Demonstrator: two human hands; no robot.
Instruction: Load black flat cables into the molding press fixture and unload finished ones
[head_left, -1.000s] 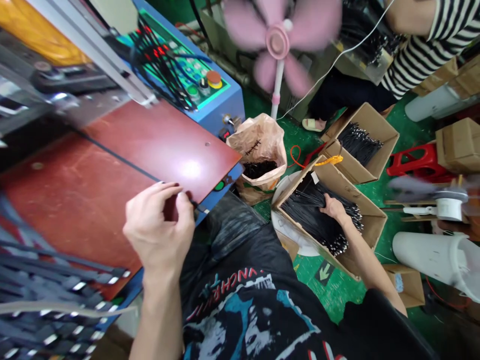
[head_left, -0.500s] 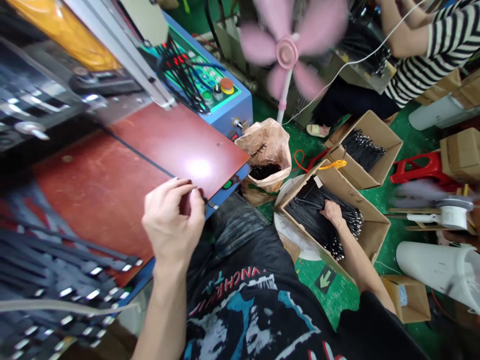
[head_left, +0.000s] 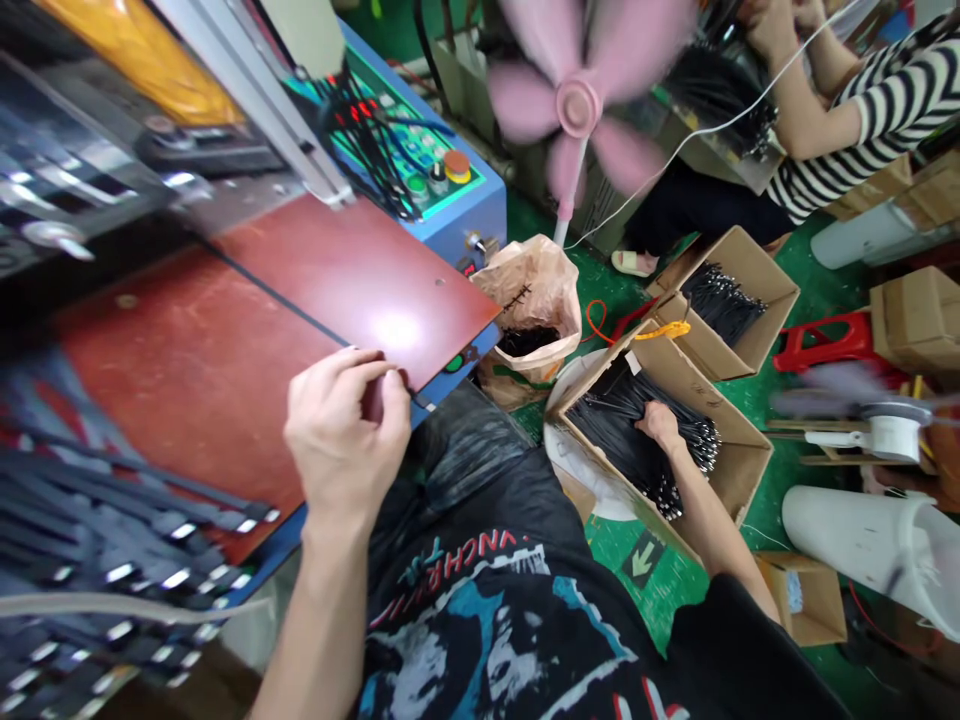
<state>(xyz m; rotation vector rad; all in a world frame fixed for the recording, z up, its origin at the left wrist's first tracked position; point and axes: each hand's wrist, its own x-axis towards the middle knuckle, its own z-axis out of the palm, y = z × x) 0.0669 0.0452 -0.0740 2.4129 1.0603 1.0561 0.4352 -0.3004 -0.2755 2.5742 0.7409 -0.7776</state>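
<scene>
My left hand (head_left: 349, 425) is pinched round a black cable (head_left: 274, 292) above the red-brown work board (head_left: 187, 400). One end of the cable runs to the machine (head_left: 67, 190) at the upper left; the other, with a metal connector, sticks out past my fingers at the board's edge. My right hand (head_left: 661, 428) reaches down into a cardboard box (head_left: 739, 480) full of black cables (head_left: 615, 425) with shiny ends. Its fingers are closed among the cables, and their tips are partly hidden, so I cannot tell how many they grip.
A pile of cables (head_left: 127, 530) lies at the board's left. Behind stand a blue control box (head_left: 472, 205), a paper sack (head_left: 559, 260) and a spinning pink fan (head_left: 577, 105). Another cable box (head_left: 772, 310) is beyond mine. A person in a striped shirt (head_left: 900, 120) sits at the upper right.
Both hands hold nearly the same places, the left on the cable and the right in the box. The view has shifted slightly.
</scene>
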